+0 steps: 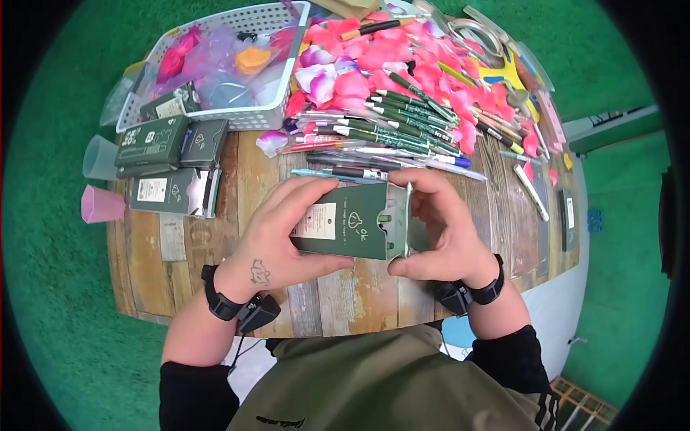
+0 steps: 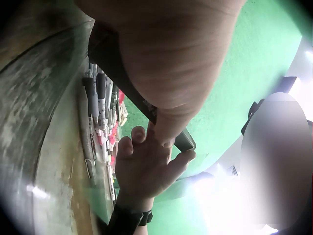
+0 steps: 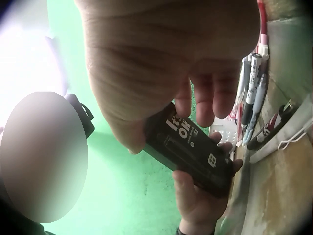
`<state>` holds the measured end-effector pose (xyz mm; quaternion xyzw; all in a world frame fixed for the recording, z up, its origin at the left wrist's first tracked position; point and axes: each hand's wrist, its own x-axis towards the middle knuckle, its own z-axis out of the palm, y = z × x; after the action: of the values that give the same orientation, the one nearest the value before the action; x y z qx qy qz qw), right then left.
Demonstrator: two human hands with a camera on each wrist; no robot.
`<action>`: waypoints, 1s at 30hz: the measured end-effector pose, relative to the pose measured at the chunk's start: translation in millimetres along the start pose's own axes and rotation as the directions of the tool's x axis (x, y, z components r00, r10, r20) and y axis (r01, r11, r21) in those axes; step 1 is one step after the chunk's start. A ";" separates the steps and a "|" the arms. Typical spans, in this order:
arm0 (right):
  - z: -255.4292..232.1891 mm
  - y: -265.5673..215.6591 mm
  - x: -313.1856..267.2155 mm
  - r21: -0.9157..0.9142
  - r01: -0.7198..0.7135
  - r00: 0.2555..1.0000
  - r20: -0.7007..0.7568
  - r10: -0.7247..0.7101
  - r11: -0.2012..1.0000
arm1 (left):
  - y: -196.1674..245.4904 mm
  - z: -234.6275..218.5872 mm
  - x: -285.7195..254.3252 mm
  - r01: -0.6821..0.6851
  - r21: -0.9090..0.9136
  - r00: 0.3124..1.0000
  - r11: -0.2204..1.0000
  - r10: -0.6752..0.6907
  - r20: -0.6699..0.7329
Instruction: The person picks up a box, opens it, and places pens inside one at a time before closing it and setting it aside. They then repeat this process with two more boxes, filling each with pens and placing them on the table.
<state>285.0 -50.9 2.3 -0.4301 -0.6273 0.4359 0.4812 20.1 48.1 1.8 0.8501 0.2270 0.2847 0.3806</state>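
Note:
A dark green pen box (image 1: 343,226) with a white label and a printed drawing is held level above the table's front part. My left hand (image 1: 277,233) grips its left end, thumb along the near side and fingers along the far side. At the right end the flap stands open, and green pen ends (image 1: 386,218) show in the cut-out. My right hand (image 1: 445,230) holds that open end between thumb and forefinger, palm facing the box. In the right wrist view, the box's printed underside (image 3: 190,147) shows white lettering, and the other right fingers are loosely bent.
Behind the hands lie many pens (image 1: 402,122) among pink petals (image 1: 352,54). More green boxes (image 1: 152,144) are stacked at left by a white basket (image 1: 277,93). Two plastic cups (image 1: 100,205) stand at the left edge. A white pen (image 1: 530,192) and a dark box (image 1: 568,219) lie right.

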 end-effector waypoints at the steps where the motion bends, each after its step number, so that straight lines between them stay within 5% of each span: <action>1: -0.5 1.3 0.1 -0.010 0.001 1.000 -0.006 -0.001 1.000 | -0.4 0.9 -0.6 -0.002 0.015 1.000 1.000 0.002 -0.008; 9: -4.7 -22.3 8.6 -0.358 -0.050 0.995 0.064 0.078 0.932 | -2.4 2.1 -2.6 -0.014 0.168 0.998 0.986 0.025 -0.060; 13: -5.0 -1.6 0.1 -0.046 -0.073 0.996 0.057 0.075 0.996 | -0.4 6.3 -2.4 -0.044 0.204 0.995 0.978 0.061 -0.081; 18: 12.2 -9.3 -2.5 0.289 -0.183 0.980 -0.021 0.198 0.940 | -1.2 2.7 -1.2 -0.042 0.262 0.990 0.964 0.075 -0.116; 24: 19.2 -7.2 0.5 0.161 -0.144 0.988 -0.034 0.151 0.976 | -2.0 1.8 -1.4 -0.046 0.277 0.984 0.960 0.091 -0.153; 27: 19.0 -7.8 1.7 -0.168 -0.121 0.992 0.019 0.126 0.978 | -1.1 5.0 -2.9 -0.047 0.304 0.979 0.951 0.105 -0.175; 30: 44.1 -5.9 0.6 -0.003 -0.046 0.997 -0.054 0.046 0.999 | 2.8 10.7 -6.7 -0.042 0.303 0.974 0.952 0.106 -0.200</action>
<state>241.1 -57.7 1.2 -0.4571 -0.6047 0.4339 0.4870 22.8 36.9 -4.0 0.8699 0.2746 0.3513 0.2110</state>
